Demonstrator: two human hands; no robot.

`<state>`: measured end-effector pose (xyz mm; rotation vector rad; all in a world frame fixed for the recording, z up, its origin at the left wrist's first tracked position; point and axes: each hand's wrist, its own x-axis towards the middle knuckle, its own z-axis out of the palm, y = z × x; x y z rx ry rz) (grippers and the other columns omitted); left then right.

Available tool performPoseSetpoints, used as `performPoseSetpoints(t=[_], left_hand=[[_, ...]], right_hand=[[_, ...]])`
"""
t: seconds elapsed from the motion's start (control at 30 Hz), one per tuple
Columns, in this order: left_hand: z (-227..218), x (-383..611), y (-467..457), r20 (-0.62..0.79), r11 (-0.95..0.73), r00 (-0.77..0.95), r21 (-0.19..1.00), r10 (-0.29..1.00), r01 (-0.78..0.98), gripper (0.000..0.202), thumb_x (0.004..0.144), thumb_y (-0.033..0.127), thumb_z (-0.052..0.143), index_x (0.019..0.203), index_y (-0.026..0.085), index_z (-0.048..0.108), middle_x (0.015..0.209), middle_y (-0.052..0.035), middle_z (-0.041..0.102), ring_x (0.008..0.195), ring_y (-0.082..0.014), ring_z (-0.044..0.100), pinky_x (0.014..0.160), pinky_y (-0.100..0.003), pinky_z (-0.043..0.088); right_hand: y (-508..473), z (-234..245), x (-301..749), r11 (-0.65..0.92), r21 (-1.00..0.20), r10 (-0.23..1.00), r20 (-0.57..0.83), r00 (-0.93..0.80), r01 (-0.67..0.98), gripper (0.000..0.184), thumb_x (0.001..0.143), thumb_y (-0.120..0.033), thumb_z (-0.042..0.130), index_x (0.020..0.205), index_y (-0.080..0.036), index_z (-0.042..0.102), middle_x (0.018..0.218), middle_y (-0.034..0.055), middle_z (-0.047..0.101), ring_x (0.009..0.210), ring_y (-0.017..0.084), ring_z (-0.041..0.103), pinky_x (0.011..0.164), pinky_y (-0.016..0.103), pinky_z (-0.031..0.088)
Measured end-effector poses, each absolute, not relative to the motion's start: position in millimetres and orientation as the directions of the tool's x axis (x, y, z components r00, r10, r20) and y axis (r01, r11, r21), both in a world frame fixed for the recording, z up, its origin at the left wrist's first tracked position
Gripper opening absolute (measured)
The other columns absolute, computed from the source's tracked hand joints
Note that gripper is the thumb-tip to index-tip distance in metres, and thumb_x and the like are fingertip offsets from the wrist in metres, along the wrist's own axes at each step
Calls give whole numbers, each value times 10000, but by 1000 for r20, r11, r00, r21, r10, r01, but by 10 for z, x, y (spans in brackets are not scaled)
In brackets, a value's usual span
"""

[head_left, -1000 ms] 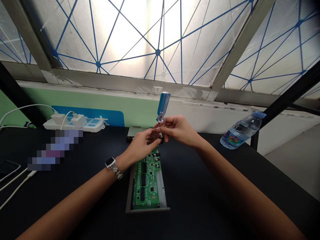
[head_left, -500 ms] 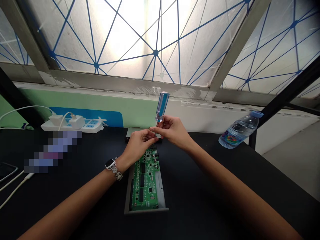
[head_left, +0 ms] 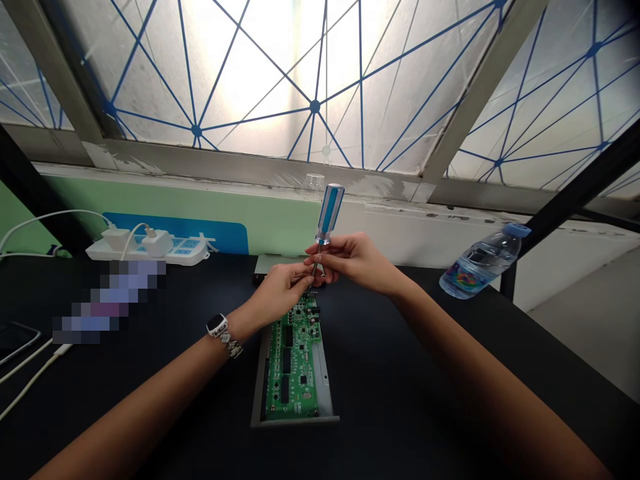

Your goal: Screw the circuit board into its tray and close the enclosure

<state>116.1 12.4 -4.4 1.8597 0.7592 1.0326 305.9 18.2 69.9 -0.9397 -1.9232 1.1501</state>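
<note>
We count one screwdriver (head_left: 329,210), upright; right hand (head_left: 357,263) pinches it under handle, left hand (head_left: 277,293) pinches shaft. Below grip: one metal case (head_left: 327,390) holding one circuit board (head_left: 293,363).

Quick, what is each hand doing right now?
Left hand: closed, pinching the screwdriver low on its shaft.
Right hand: closed, holding the screwdriver just under its handle.
</note>
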Motion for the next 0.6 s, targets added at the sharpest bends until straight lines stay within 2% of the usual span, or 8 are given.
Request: performPoseSetpoints(t=[0.1, 0.23, 0.37, 0.5, 0.6], left_hand=[[-38, 1187, 91, 352, -433, 389, 890, 851, 141, 210, 927, 328, 645, 1053, 167, 694, 1040, -95, 767, 1008, -239, 739, 919, -367, 587], [-34, 1236, 69, 371, -416, 207, 874, 905, 250, 276, 805, 386, 790, 877, 181, 618, 824, -43, 720, 806, -215, 724, 724, -325, 587], [-52, 1268, 77, 383, -413, 153, 861, 911, 297, 306, 769, 376, 822, 772, 185, 583, 701, 5, 649, 660, -165, 641, 612, -283, 510], [-92, 1269, 89, 398, -426, 157, 876, 904, 228, 271, 805, 354, 786, 728, 176, 596, 688, 3, 633, 661, -163, 628, 640, -291, 514], [-118, 1257, 91, 402, -433, 190, 885, 896, 170, 239, 831, 341, 759, 732, 170, 624, 725, -16, 664, 717, -187, 665, 705, -319, 548]], right_hand=[[168, 690, 3029, 355, -900, 878, 228, -420, 253, 255, 801, -356, 800, 885, -120, 756, 626, 10, 689, 504, 119, 603, 532, 279, 504], [184, 623, 2999, 402, -874, 883, 293, -366, 272, 289, 765, -399, 828, 764, -134, 714, 704, 34, 708, 495, 100, 553, 489, 264, 452], [200, 545, 2946, 450, -831, 885, 367, -288, 327, 318, 754, -427, 829, 712, -150, 679, 699, 31, 677, 550, 114, 547, 505, 265, 436], [205, 500, 2909, 475, -804, 880, 419, -225, 359, 342, 757, -440, 821, 673, -165, 634, 655, 7, 617, 578, 122, 523, 529, 270, 421], [209, 520, 2941, 495, -791, 866, 414, -281, 359, 301, 790, -435, 797, 761, -158, 683, 682, 7, 629, 615, 125, 538, 565, 271, 433]])
